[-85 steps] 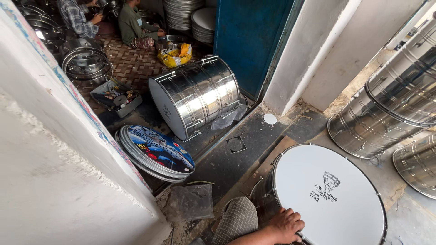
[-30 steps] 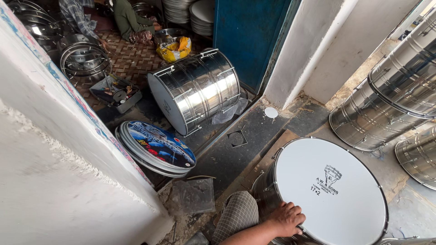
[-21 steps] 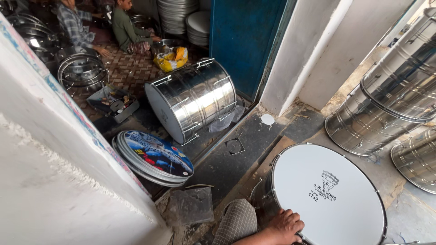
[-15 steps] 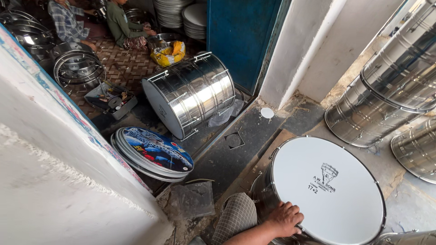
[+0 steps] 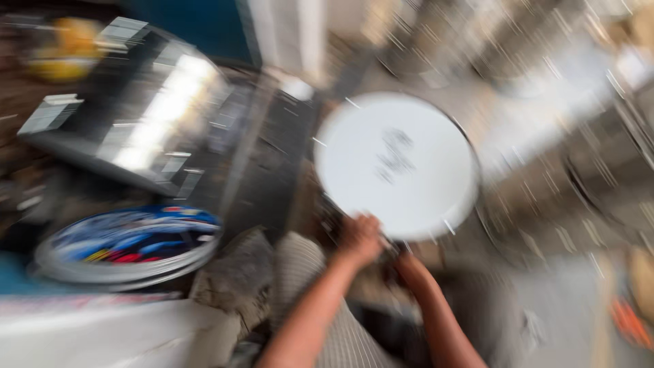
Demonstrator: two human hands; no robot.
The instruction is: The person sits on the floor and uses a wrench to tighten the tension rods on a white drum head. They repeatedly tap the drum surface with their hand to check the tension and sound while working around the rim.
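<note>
The whole frame is smeared by motion. A round drum with a white head (image 5: pixel 398 163) and a dark printed mark stands in front of me. My left hand (image 5: pixel 359 238) is curled on its near rim, above my knee in striped cloth (image 5: pixel 300 272). My right hand (image 5: pixel 403 262) reaches to the rim just right of it. Its fingers are lost in blur against a dark patch under the drum.
A shiny steel drum shell (image 5: pixel 136 116) lies on its side at the left. Below it is a stack of hoops topped by a colourful printed drum head (image 5: pixel 129 245). More steel shells (image 5: pixel 599 170) stand at the right, a white wall (image 5: pixel 102 334) at the lower left, a blue door (image 5: pixel 197 27) behind.
The view has swung quickly and gone blurred. My right forearm has come into view beside the left one. My left hand stays at the drum's near rim.
</note>
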